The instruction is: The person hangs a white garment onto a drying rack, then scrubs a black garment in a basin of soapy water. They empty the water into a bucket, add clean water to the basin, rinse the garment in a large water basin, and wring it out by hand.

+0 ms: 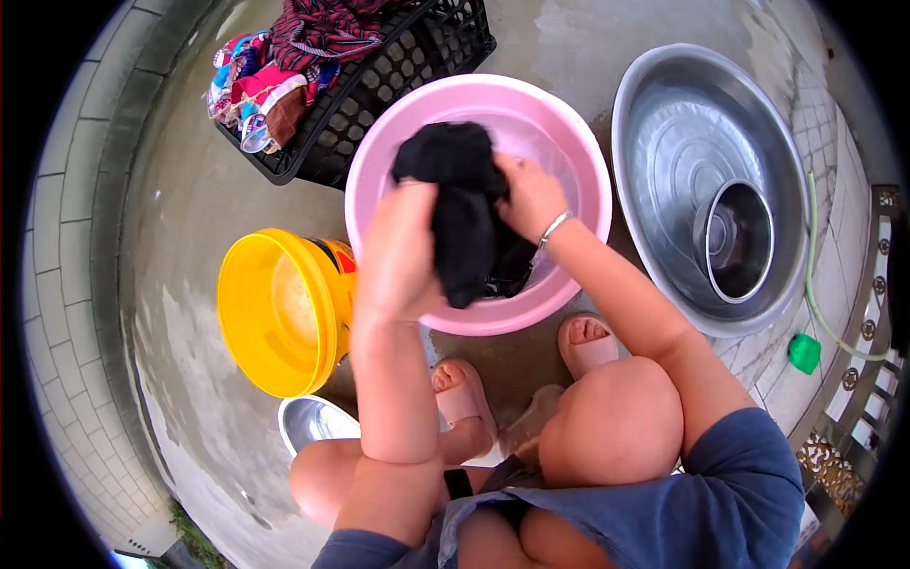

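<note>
Both sets of fingers [519,182] clutch black cloth [463,232] between them, above a pink basin [595,180].

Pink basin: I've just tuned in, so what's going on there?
The person's left hand and right hand both grip a bunched black cloth over the pink basin. To the left stands a yellow bucket; beyond it, a black crate holds patterned fabrics. On the right, a metal pot sits inside a metal tub.

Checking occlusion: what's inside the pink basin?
What looks like water; black cloth, held by left hand and right hand, hides the middle. Whatever lies beneath the cloth can't be seen.
</note>
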Tool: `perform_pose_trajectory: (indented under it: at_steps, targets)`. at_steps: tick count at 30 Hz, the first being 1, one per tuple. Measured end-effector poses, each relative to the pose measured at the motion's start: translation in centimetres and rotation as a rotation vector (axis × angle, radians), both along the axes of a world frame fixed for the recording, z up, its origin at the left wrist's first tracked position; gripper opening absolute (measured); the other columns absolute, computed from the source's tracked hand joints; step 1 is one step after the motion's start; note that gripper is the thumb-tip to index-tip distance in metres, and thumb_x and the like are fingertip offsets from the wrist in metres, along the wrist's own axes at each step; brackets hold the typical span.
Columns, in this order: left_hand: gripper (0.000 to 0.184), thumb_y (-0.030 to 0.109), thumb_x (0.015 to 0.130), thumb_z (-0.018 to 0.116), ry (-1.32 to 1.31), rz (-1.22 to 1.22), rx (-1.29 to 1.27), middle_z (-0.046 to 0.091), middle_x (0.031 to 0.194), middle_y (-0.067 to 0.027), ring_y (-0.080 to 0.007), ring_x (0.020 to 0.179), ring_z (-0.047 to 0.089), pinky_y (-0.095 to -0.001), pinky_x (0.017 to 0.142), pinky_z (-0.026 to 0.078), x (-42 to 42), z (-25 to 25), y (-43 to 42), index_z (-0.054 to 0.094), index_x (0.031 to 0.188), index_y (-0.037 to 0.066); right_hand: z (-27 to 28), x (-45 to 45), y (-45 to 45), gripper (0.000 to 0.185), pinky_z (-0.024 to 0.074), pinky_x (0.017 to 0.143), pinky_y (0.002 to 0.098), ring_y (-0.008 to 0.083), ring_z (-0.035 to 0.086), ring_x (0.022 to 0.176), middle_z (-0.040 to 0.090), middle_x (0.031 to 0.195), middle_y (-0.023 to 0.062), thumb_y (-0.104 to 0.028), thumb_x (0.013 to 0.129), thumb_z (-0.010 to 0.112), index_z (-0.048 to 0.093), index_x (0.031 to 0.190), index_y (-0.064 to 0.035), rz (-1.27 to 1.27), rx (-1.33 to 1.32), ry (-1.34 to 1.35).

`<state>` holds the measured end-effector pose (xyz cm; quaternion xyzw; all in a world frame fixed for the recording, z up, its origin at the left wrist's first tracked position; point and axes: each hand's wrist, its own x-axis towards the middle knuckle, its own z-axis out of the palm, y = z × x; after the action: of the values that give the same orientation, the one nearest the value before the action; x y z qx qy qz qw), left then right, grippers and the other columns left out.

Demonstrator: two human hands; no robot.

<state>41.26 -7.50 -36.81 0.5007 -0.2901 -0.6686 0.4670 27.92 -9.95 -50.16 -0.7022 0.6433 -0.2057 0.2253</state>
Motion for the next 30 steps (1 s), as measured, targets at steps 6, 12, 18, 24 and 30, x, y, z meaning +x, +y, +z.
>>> perform_pose_trajectory:
  at_steps: [6, 12, 18, 24, 30]
  targets:
    - [0.037, 0.029, 0.086, 0.041, 0.361, 0.120, 0.026, 0.056, 0.096, -0.0106, -0.0188, 0.082, 0.056, -0.0305, 0.071, 0.047, 0.4, 1.3, -0.3, 0.047, 0.106, -0.002, -4.0, -0.5, -1.6, 0.026, 0.0408, 0.044, 0.0300, 0.0180, 0.051, 0.053, 0.053, 0.066, 0.0087, -0.003, 0.066, 0.053, 0.046, 0.090, -0.0093, -0.371, 0.408, -1.309]
    - [0.037, 0.029, 0.086, 0.037, 0.294, 0.295, 0.048, 0.054, 0.104, -0.0135, -0.0253, 0.093, 0.053, -0.0357, 0.082, 0.043, 5.6, -2.1, -1.9, 0.047, 0.107, -0.001, -0.9, -2.5, -4.3, 0.030, 0.0449, 0.052, 0.0274, 0.0173, 0.053, 0.061, 0.052, 0.070, 0.0075, 0.001, 0.066, 0.056, 0.045, 0.092, -0.0090, -0.364, 0.329, -1.294]
    - [0.037, 0.031, 0.085, 0.040, 0.217, 0.458, 0.270, 0.055, 0.100, -0.0095, -0.0236, 0.090, 0.054, -0.0353, 0.081, 0.043, 4.0, -9.8, -4.3, 0.049, 0.105, 0.001, 0.1, -4.0, -3.4, 0.038, 0.0484, 0.063, 0.0368, 0.0342, 0.055, 0.075, 0.043, 0.098, 0.0227, -0.009, 0.066, 0.060, 0.047, 0.102, -0.0158, 0.019, 0.085, 0.158]
    - [0.069, 0.050, 0.083, 0.025, -0.500, 0.090, 0.472, 0.036, 0.122, -0.0229, -0.0305, 0.113, 0.036, -0.0344, 0.094, 0.027, -0.3, -22.1, -2.9, 0.031, 0.120, -0.008, -8.1, -1.6, -2.1, 0.033, 0.0485, 0.064, 0.0366, 0.0322, 0.053, 0.076, 0.037, 0.097, 0.0199, -0.008, 0.076, 0.044, 0.043, 0.108, -0.0177, -0.004, 0.232, 0.434]
    - [0.061, 0.046, 0.084, 0.027, -0.799, -0.267, 0.384, 0.033, 0.126, -0.0167, -0.0279, 0.117, 0.030, -0.0314, 0.096, 0.023, 4.5, -30.9, -1.1, 0.031, 0.124, 0.000, -12.5, -1.3, -2.4, 0.052, 0.0430, 0.080, 0.0386, 0.0364, 0.046, 0.098, 0.031, 0.117, 0.0183, -0.004, 0.077, 0.045, 0.033, 0.122, -0.0267, 0.184, 0.585, 0.411]
